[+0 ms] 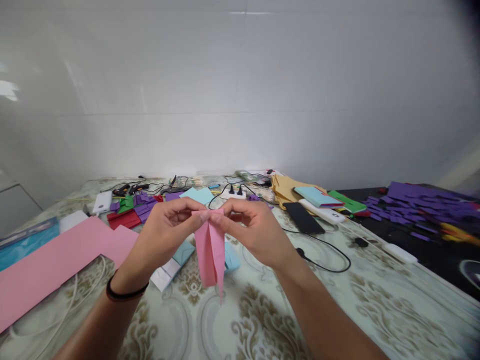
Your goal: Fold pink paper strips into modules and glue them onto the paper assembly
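A folded piece of pink paper [204, 255] hangs upright above the table, its pointed lower end toward me. My left hand [174, 227] pinches its top edge between thumb and fingers, and a dark band circles that wrist. Close beside it, my right hand [249, 227] pinches the same top edge from the other side, the two thumbs almost touching. Behind and below the paper lie folded light blue pieces [232, 257] and a white-and-blue folded piece [165, 274], partly covered by the pink paper and my left hand.
Long pink sheets [56, 262] cover the left side of the patterned tablecloth [258, 320]. Purple strips [144, 206] and red paper [123, 219] lie at the back left. A power strip [234, 194], black phone [303, 218] and looping cable [333, 270] sit rightward. Purple pieces [416, 205] cover a black surface.
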